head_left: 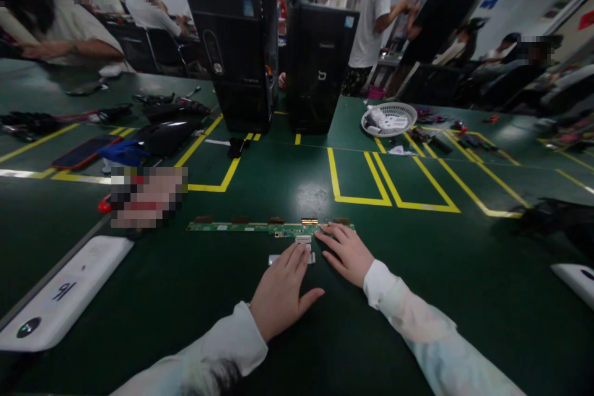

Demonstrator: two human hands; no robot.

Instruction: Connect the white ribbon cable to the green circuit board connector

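A long, narrow green circuit board (232, 228) lies across the dark green table, with several brownish flex tabs along its far edge. My right hand (347, 252) rests over the board's right end, fingers spread and fingertips on or just at it. Close by, my left hand (285, 288) reaches to a small whitish connector piece (304, 239) at the board's near edge, its thumb held apart from the fingers. Under the left fingertips lies a small flat pale part (275, 258), partly hidden by the hand. Neither hand is closed around anything.
Two black computer towers (236, 55) (320, 68) stand ahead. A white basket (388, 119) with parts sits at the back right. A white device (65, 297) lies at left, with a blurred pinkish patch behind it. Yellow tape (362, 200) marks the table. Several people sit or stand beyond.
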